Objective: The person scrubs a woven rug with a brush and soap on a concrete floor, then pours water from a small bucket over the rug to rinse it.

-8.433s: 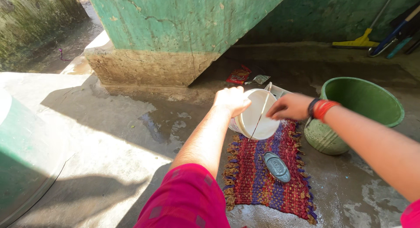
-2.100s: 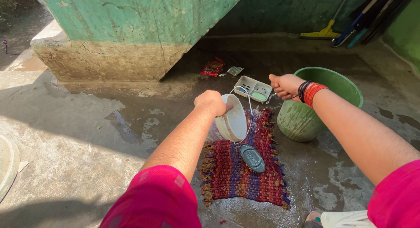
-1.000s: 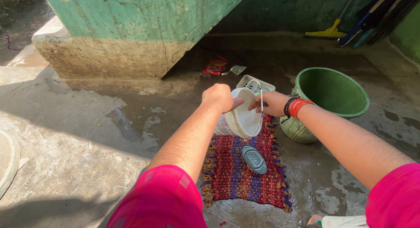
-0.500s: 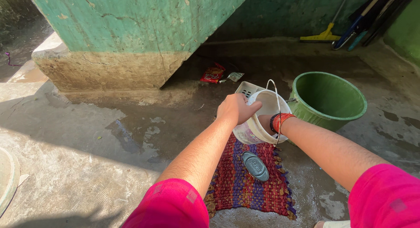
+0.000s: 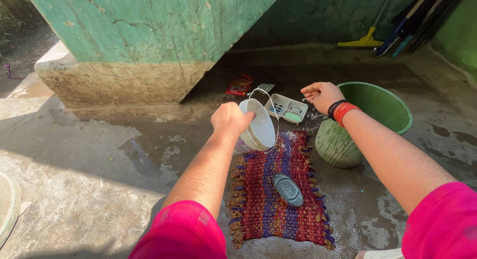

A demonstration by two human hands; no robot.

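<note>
1. Your left hand (image 5: 229, 119) grips the rim of the small white plastic bucket (image 5: 258, 126), tilted above the woven rug (image 5: 278, 199).
2. Your right hand (image 5: 322, 95) hovers loosely curled, empty, beyond the rug, above the green tub (image 5: 392, 107).

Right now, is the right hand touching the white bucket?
Apart. The head view shows the right hand raised beyond the bucket, with wet floor visible between them.

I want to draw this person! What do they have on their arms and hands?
Both arms have short bright pink sleeves, with the forearms bare. The right wrist wears a black band and red-orange bangles. The left hand and right hand have no gloves, and I see no rings.
</note>
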